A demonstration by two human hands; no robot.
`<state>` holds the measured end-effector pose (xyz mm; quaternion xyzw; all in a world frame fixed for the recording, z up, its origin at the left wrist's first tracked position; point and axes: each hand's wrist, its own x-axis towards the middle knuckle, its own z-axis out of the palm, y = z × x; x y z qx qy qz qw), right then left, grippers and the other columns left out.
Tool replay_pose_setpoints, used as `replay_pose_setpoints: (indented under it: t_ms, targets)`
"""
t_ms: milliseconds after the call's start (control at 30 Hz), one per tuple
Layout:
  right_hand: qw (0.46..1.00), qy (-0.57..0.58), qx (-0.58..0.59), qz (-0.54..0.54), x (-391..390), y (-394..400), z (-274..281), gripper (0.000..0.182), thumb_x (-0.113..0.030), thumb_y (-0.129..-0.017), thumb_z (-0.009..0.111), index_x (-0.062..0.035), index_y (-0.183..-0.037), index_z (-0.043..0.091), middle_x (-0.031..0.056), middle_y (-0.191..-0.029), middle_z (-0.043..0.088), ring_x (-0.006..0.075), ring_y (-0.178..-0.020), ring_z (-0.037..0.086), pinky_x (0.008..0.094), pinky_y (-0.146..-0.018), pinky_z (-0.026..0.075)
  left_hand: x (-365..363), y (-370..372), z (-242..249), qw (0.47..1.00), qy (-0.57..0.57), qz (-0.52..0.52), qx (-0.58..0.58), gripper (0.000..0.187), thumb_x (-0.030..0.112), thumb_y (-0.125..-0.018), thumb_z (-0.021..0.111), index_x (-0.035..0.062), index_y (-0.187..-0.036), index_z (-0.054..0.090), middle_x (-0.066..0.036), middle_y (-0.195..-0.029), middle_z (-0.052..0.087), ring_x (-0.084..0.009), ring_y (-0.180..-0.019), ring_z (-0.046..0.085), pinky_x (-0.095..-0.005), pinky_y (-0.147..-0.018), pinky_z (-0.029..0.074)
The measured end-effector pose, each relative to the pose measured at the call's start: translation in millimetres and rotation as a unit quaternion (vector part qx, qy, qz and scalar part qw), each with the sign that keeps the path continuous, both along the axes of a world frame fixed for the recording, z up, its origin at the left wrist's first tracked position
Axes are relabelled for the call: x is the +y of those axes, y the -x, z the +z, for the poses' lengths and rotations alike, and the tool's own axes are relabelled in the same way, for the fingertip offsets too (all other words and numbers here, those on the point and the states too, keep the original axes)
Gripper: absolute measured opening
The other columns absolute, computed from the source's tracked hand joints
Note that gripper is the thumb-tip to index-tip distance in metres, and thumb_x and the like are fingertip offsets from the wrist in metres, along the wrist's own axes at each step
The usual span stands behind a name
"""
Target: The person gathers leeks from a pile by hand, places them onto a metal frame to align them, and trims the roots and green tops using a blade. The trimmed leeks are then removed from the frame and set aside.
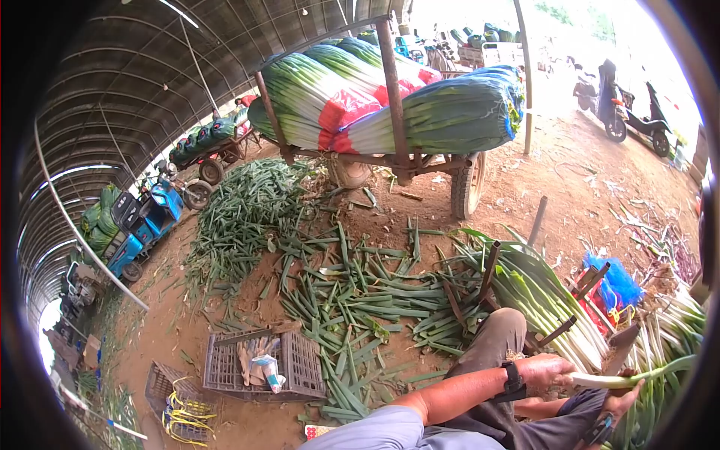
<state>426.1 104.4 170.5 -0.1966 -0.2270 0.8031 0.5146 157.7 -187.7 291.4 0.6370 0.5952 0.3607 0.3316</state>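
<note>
A single leek (pixel 671 369) lies across both hands at the lower right. My left hand (pixel 546 370), with a dark watch at its wrist, is closed around its pale end. My right hand (pixel 621 397) is closed under the stalk further along, partly hidden by it. An upright flat piece (pixel 622 346) stands just behind the leek. Beside the knee, a bundle of leeks (pixel 551 304) rests between metal posts. More leeks (pixel 671 330) are piled at the right, beyond and below my right hand.
Cut green leaves (pixel 360 292) cover the ground ahead. A plastic crate (pixel 304 364) with gloves stands at lower left, near yellow ties (pixel 184 412). A cart (pixel 403 161) loaded with bundled leeks stands ahead. Blue netting (pixel 619 283) lies at the right.
</note>
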Motion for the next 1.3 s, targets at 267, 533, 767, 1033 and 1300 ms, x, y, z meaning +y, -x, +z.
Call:
replay_pose_setpoints:
  t_ms: [267, 533, 767, 1033, 1300]
  targets:
    - [1.000, -0.001, 0.015, 0.020, -12.1, -4.8, 15.6, 0.040, -0.040, -0.105, 0.048, -0.0044, -0.115, 0.062, 0.0066, -0.106, 0.068, 0.0186, -0.102, 0.066, 0.0333, -0.091, 0.053, 5.8, 6.7, 2.3, 1.000, 0.025, -0.015, 0.002, 0.036, 0.033, -0.099, 0.057, 0.0082, -0.123, 0.062, -0.021, -0.109, 0.069, -0.0398, -0.108, 0.063, -0.0476, -0.090, 0.049]
    - [0.996, -0.021, 0.071, 0.053, -23.8, -4.1, 42.7, 0.038, -0.036, -0.106, 0.048, -0.0024, -0.112, 0.063, 0.0072, -0.106, 0.068, 0.0219, -0.103, 0.066, 0.0347, -0.098, 0.053, 7.8, 6.8, 9.0, 0.998, 0.016, -0.022, -0.057, 0.037, 0.029, -0.095, 0.063, 0.0078, -0.126, 0.063, -0.020, -0.111, 0.069, -0.0376, -0.109, 0.064, -0.0441, -0.094, 0.049]
    - [0.992, -0.049, 0.079, 0.082, -35.2, 1.0, 61.7, 0.038, -0.036, -0.106, 0.048, -0.0019, -0.110, 0.064, 0.0074, -0.104, 0.068, 0.0213, -0.102, 0.066, 0.0331, -0.097, 0.053, 9.6, 5.8, 6.4, 0.998, 0.012, -0.035, -0.052, 0.041, 0.028, -0.094, 0.064, 0.0082, -0.130, 0.062, -0.019, -0.115, 0.069, -0.0345, -0.111, 0.065, -0.0420, -0.096, 0.049]
    - [0.993, -0.059, 0.072, 0.074, -40.0, 3.3, 59.2, 0.037, -0.036, -0.106, 0.051, -0.0014, -0.112, 0.064, 0.0083, -0.105, 0.069, 0.0214, -0.100, 0.066, 0.0337, -0.096, 0.053, 3.7, 10.8, 6.3, 0.994, 0.003, -0.041, -0.100, 0.038, 0.030, -0.096, 0.064, 0.0073, -0.126, 0.065, -0.018, -0.110, 0.071, -0.0320, -0.105, 0.067, -0.0414, -0.093, 0.050]
    - [0.993, -0.069, 0.065, 0.067, -47.9, 2.4, 69.9, 0.036, -0.035, -0.105, 0.051, -0.0025, -0.115, 0.063, 0.0072, -0.108, 0.068, 0.0203, -0.103, 0.065, 0.0327, -0.098, 0.052, 3.0, 13.4, 7.0, 0.998, 0.005, -0.026, -0.056, 0.042, 0.034, -0.096, 0.064, 0.0048, -0.126, 0.064, -0.019, -0.108, 0.071, -0.0325, -0.104, 0.067, -0.0420, -0.092, 0.050]
